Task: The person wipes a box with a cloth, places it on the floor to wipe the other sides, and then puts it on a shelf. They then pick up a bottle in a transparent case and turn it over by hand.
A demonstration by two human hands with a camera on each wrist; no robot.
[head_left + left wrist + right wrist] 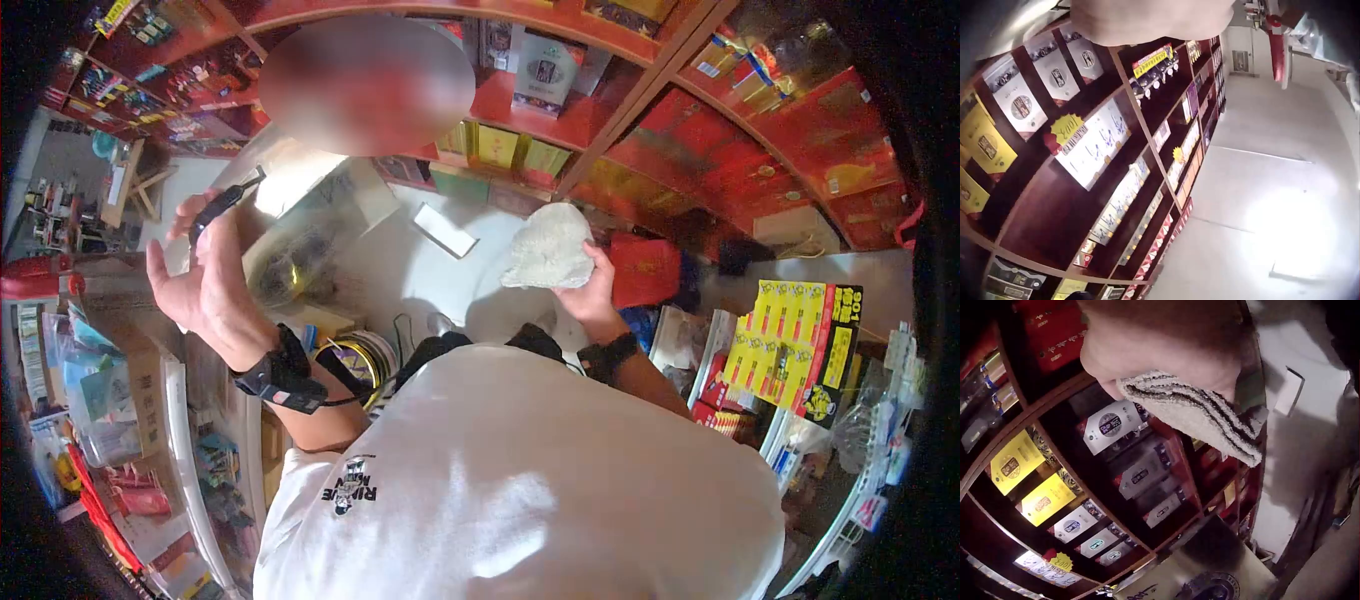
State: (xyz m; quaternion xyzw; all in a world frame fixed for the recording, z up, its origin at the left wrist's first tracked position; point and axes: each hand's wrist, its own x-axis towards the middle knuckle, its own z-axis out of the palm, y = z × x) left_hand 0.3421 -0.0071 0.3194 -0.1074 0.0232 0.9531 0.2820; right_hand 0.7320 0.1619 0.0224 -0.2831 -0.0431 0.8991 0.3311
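My left hand (205, 285) is raised at the left, its fingers curled round a slim black handle (222, 208) with a hooked end. Right beside that hand, a tilted box (345, 195) with a shiny top overlaps the handle's side in the head view. The box's gold face (1210, 569) with dark lettering shows low in the right wrist view. My right hand (588, 290) grips a folded whitish towel (548, 248) by its edge, apart from the box. In the right wrist view the towel's layered, dark-striped fold (1194, 412) hangs below the knuckles.
Reddish-brown shelves (640, 90) of boxed goods curve across the front, with a silver box (548, 72) on one level. A white rectangular piece (445, 231) lies on the pale floor. Racks flank me, one bearing a yellow packet display (785, 340). A blurred oval covers part of the shelves.
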